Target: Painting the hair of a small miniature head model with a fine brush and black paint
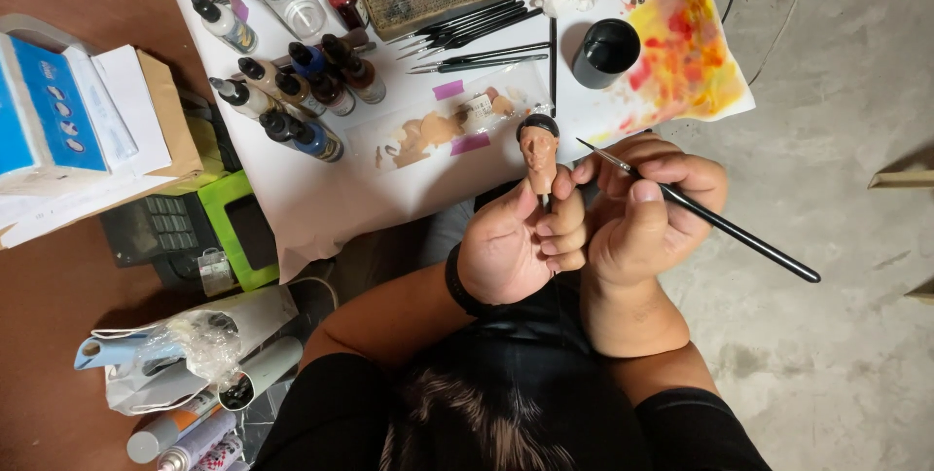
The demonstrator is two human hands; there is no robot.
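My left hand (520,237) grips the peg under a small skin-coloured figure head with dark hair (538,150) and holds it upright over the table's near edge. My right hand (647,213) pinches a thin black paintbrush (725,226). The brush tip points left, close to the figure head's right side. Both hands rest against each other. A black band sits on my left wrist.
On the white table sheet (321,199) stand several dropper paint bottles (297,91), a row of black brushes (477,33), a palette strip with skin-tone paint (438,126), a black cup (605,51) and a stained paper (691,43). Boxes, a green device (238,228) and spray cans lie left.
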